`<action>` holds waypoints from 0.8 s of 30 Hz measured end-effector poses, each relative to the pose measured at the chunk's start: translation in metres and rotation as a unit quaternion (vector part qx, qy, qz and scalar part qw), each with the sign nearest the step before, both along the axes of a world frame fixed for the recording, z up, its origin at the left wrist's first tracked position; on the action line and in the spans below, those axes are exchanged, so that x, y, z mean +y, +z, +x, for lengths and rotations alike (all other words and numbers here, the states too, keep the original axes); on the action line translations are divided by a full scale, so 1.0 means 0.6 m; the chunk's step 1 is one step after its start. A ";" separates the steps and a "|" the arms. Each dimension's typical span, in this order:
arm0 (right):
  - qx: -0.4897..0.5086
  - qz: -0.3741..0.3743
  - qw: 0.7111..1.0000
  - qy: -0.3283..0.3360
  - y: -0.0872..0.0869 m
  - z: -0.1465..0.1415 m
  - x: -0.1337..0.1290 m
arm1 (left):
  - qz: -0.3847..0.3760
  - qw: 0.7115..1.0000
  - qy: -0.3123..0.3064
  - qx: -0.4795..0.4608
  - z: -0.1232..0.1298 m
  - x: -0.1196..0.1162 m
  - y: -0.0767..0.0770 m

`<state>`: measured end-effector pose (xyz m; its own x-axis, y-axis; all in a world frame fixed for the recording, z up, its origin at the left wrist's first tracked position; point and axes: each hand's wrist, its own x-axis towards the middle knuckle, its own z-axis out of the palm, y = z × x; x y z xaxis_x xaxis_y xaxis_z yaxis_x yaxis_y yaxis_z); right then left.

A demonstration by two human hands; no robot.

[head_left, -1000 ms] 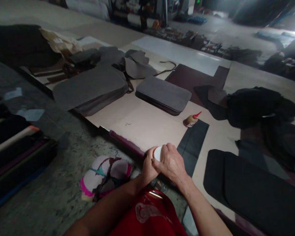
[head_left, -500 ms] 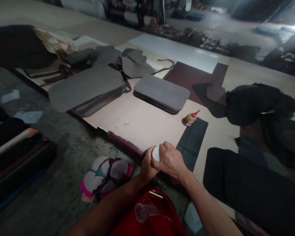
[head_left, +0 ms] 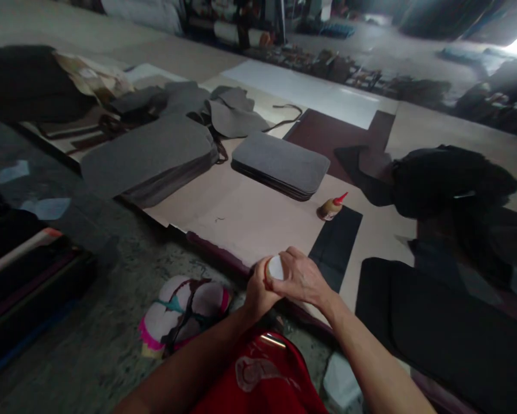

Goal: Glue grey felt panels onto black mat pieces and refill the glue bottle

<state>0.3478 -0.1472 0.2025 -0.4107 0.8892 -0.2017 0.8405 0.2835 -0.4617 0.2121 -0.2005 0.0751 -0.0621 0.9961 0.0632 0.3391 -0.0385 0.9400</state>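
Observation:
Close to my body, at the table's near edge, both hands are around a small round container with a white top point(head_left: 276, 268). My left hand point(head_left: 259, 290) is wrapped around its side, where an orange-brown rim shows. My right hand point(head_left: 302, 277) grips it from the right, fingers curled over the edge of the white top. Most of the container's body is hidden by the hands. Beyond them, a glue bottle point(head_left: 329, 210) with a red nozzle stands beside a black strip of material point(head_left: 338, 247).
A stack of grey rounded panels point(head_left: 280, 161) lies mid-table, with a larger grey stack point(head_left: 148, 155) to its left. Black panels point(head_left: 439, 322) and a dark heap of material point(head_left: 448, 178) are on the right. A patchwork cushioned seat point(head_left: 184, 310) stands below the table edge.
My hands keep hold of the container, and slightly more of its white top shows. The view has shifted a little; the things on the table stay in place.

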 end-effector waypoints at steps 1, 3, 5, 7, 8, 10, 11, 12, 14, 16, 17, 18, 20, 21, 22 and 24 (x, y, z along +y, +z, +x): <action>0.012 -0.009 1.000 -0.004 -0.001 0.001 0.001 | -0.001 1.000 -0.001 0.003 0.000 0.000 0.001; 0.036 -0.019 0.999 -0.013 -0.003 0.003 0.001 | -0.003 1.000 0.002 0.008 0.002 0.001 0.003; 0.062 -0.025 0.997 -0.023 -0.006 0.005 0.001 | -0.004 1.000 0.006 0.011 0.003 0.001 0.004; 0.093 -0.032 0.995 -0.033 -0.007 0.007 0.001 | -0.003 1.000 0.009 0.014 0.004 0.002 0.004; 0.109 -0.036 0.993 -0.038 -0.008 0.009 0.002 | -0.001 1.000 0.009 0.015 0.003 0.002 0.004; 0.143 -0.049 0.988 -0.043 -0.010 0.013 0.003 | 0.006 1.000 0.006 0.019 0.001 0.002 0.003; 0.162 -0.058 0.984 -0.049 -0.012 0.016 0.004 | 0.011 1.000 0.004 0.021 -0.001 0.003 0.003; 0.182 -0.069 0.979 -0.058 -0.014 0.018 0.004 | 0.016 1.000 0.001 0.022 -0.002 0.003 0.003; 0.231 -0.094 0.964 -0.087 -0.022 0.024 0.004 | 0.026 0.999 -0.008 0.023 -0.006 0.005 0.002; 0.285 -0.115 0.944 -0.119 -0.032 0.029 0.002 | 0.036 0.999 -0.015 0.025 -0.008 0.006 0.000; 0.319 -0.127 0.930 -0.132 -0.038 0.032 0.000 | 0.040 0.999 -0.018 0.025 -0.009 0.007 0.000; 0.358 -0.140 0.912 -0.145 -0.044 0.034 -0.002 | 0.043 0.999 -0.019 0.025 -0.009 0.007 -0.001; 0.432 -0.166 0.870 -0.170 -0.056 0.037 -0.008 | 0.047 0.998 -0.025 0.025 -0.010 0.008 -0.004; 0.462 -0.177 0.850 -0.183 -0.061 0.039 -0.012 | 0.049 0.998 -0.029 0.024 -0.010 0.008 -0.005; 0.483 -0.185 0.834 -0.195 -0.067 0.039 -0.016 | 0.050 0.998 -0.034 0.025 -0.011 0.008 -0.007; 0.505 -0.194 0.812 -0.218 -0.076 0.039 -0.023 | 0.053 0.997 -0.042 0.028 -0.014 0.009 -0.009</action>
<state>0.3713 -0.1607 0.1567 -0.2044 0.9444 -0.2574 -0.0411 -0.2710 -0.9617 0.2040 -0.1951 0.0696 0.0269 0.9852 0.1693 0.3824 -0.1666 0.9089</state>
